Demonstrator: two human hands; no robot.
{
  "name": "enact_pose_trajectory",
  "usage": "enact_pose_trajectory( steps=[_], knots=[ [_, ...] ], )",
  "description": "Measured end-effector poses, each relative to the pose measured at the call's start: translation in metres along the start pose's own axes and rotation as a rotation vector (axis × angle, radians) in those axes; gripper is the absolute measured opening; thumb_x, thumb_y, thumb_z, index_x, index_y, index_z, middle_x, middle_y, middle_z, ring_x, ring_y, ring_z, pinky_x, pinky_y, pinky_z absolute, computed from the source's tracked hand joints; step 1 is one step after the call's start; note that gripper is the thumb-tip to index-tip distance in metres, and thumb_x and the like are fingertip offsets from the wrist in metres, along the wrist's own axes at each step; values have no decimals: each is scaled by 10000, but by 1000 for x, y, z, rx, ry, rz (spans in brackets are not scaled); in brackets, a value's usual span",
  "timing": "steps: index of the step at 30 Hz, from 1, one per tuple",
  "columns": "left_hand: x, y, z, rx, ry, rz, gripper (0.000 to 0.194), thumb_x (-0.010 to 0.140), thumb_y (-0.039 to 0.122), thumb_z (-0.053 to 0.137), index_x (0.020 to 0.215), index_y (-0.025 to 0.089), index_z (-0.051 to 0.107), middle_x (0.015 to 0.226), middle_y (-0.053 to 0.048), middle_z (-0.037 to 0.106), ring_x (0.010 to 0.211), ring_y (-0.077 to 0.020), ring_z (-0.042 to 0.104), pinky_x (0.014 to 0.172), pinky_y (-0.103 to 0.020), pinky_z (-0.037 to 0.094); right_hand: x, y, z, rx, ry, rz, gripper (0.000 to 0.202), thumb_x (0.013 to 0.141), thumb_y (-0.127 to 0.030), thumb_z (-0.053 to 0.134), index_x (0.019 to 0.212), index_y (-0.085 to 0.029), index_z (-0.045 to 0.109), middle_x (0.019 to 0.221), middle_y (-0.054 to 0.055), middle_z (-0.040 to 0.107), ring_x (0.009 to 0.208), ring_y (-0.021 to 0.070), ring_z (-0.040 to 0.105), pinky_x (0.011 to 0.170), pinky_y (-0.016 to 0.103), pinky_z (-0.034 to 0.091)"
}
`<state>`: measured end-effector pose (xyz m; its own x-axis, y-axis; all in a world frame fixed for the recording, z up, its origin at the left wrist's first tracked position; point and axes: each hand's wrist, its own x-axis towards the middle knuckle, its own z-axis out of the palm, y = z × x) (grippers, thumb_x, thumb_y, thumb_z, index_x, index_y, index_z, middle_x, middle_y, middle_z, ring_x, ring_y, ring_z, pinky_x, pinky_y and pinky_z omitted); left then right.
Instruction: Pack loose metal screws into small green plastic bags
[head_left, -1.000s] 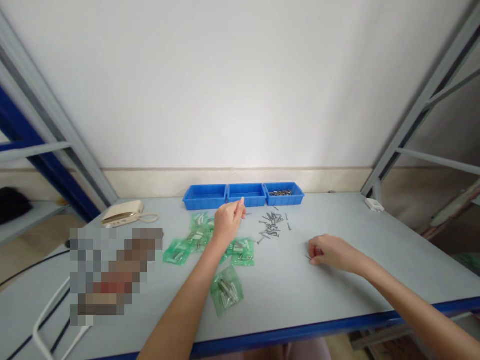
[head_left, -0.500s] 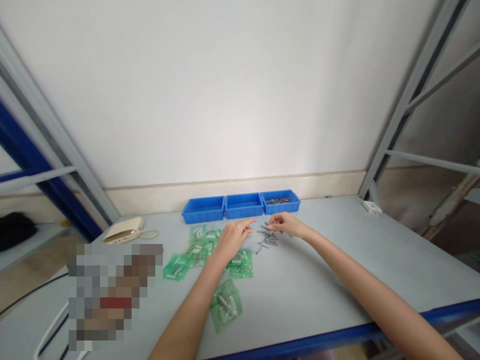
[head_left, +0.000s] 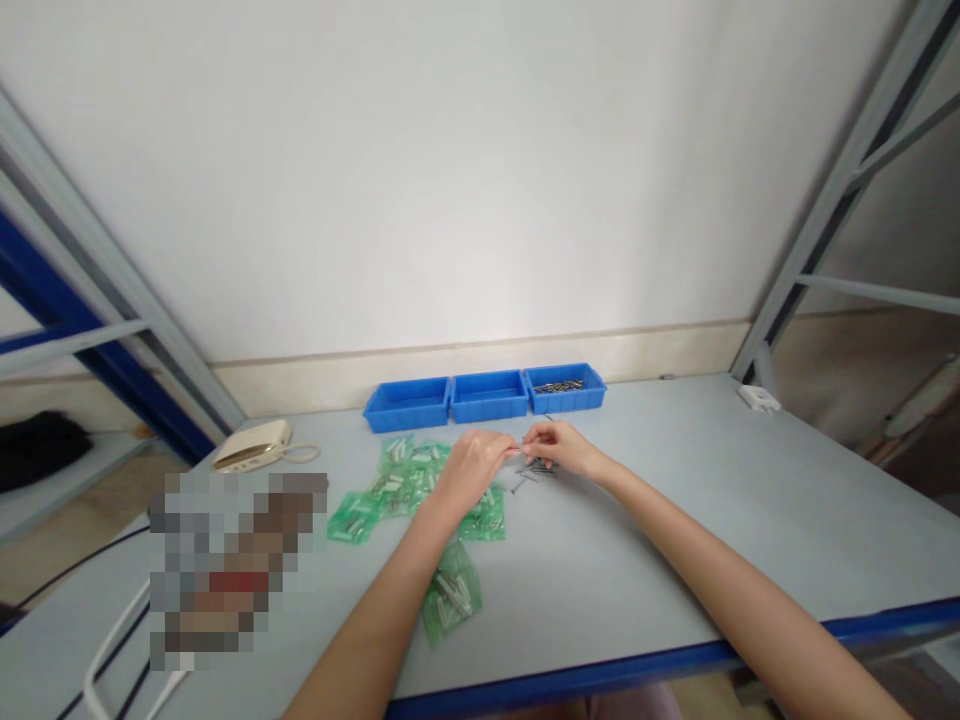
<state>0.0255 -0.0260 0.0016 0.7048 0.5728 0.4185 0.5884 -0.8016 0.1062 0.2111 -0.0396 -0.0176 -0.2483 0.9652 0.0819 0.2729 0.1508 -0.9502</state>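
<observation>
Above the loose screws (head_left: pixel 534 470) on the grey table, my left hand (head_left: pixel 477 462) and my right hand (head_left: pixel 561 446) meet at the fingertips. Both are closed in a pinch, and a small thin metal piece, apparently a screw, shows between them. Which hand carries it is hard to tell. Green plastic bags (head_left: pixel 405 480) with metal and pale parts lie under and left of my left hand. One more green bag (head_left: pixel 452 592) sits nearer the front edge, beside my left forearm.
Behind my hands stand a left blue bin (head_left: pixel 409 412), a middle blue bin (head_left: pixel 489 403) and a right blue bin (head_left: pixel 566 402) with small metal parts. A cream device (head_left: pixel 255 446) and cables lie left; a white object (head_left: pixel 759 399) lies far right.
My left hand has moved right and its fingers have closed. My right hand has come slightly left to meet it. The camera view has shifted a little.
</observation>
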Motion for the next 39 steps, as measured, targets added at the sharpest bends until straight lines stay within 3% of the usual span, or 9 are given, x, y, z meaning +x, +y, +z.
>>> enact_pose_trajectory(
  steps=[5,10,15,22,29,34,39],
  knots=[
    [1,-2,-2,35,69,-43,180,873,225,457,823,185,625,762,-33,652,752,-175,586,714,-284,393,1,3,-1,8,71,-60,280,626,-376,675,775,-146,618,693,12,629,502,90,510,509,228,416],
    [0,0,-1,24,71,-69,174,881,256,449,862,188,609,738,-20,641,728,-165,579,698,-269,390,-1,1,-2,-180,177,-101,212,716,-351,598,762,-151,653,658,12,630,542,105,522,550,229,415],
    [0,0,0,7,63,-55,167,879,240,451,818,184,597,750,-19,640,729,-162,574,696,-269,389,-3,0,1,-213,154,-85,257,777,-373,531,758,-147,652,683,26,656,540,108,532,561,232,413],
    [1,-2,1,-52,67,-129,117,859,191,471,829,178,583,752,-12,642,739,-162,573,718,-280,396,-6,-7,3,-263,172,-120,235,700,-364,639,830,-169,655,742,20,678,638,131,575,595,226,400],
    [1,-1,4,-148,97,-107,156,849,294,504,958,197,556,873,-10,640,827,-164,573,773,-287,402,-14,-21,3,-516,260,-145,267,821,-397,493,763,-192,654,727,5,671,643,129,561,592,223,350],
    [2,-4,5,-99,106,-66,142,871,257,467,841,179,583,839,-20,635,819,-165,561,765,-290,384,-13,-18,6,-524,236,-112,306,838,-404,467,724,-182,643,686,6,658,614,124,553,575,216,344],
    [1,-5,5,-81,102,-89,181,886,233,428,838,178,594,829,-27,637,805,-169,554,737,-292,372,-12,-14,5,-461,205,-201,225,791,-368,562,925,-201,632,727,-3,669,625,118,565,604,213,372]
  ],
)
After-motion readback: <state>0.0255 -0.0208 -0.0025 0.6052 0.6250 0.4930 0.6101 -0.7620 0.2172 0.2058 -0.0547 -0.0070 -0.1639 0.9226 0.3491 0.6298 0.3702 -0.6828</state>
